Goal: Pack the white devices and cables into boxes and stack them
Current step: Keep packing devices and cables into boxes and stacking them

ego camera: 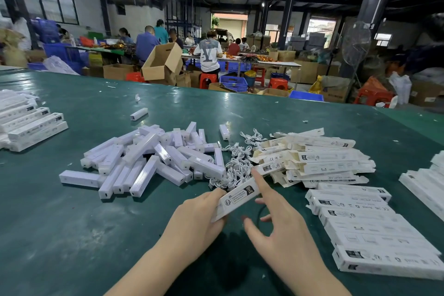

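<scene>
My left hand (199, 221) grips the near end of a long white printed box (236, 198), held slanted above the green table (72, 235). My right hand (276, 221) hovers beside it with fingers spread, the index fingertip touching the box's far end. A heap of white bar-shaped devices (153, 158) lies ahead to the left. Coiled white cables (236, 168) sit in the middle, just beyond the box. Flat unfolded boxes (312, 161) are piled ahead to the right. A row of packed boxes (365, 226) lies at my right.
More packed boxes are stacked at the far left (26, 122) and at the right edge (427, 180). One device (138, 113) lies alone further back. Beyond the table, people sit at benches among cardboard cartons (163, 62), blue crates and red stools.
</scene>
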